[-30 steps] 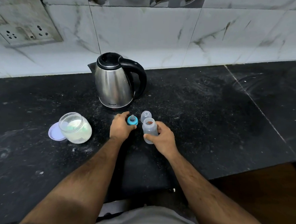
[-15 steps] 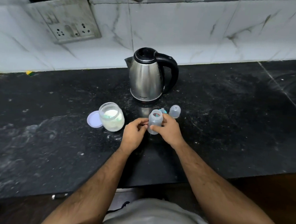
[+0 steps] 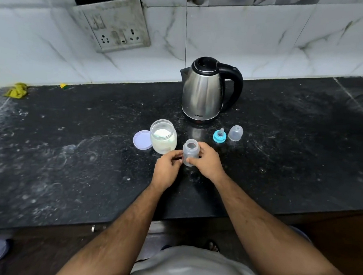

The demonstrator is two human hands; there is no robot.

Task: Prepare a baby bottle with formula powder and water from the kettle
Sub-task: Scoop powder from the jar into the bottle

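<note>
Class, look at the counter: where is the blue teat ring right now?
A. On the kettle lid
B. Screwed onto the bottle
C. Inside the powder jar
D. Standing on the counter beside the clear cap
D: the blue teat ring stands on the counter beside the clear cap, and the bottle is open-topped.

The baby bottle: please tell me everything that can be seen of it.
The baby bottle is small, of cloudy translucent plastic, and stands upright on the black counter with its mouth open and no teat on it. It looks empty. The right hand wraps around it; the left hand touches its side.
</note>
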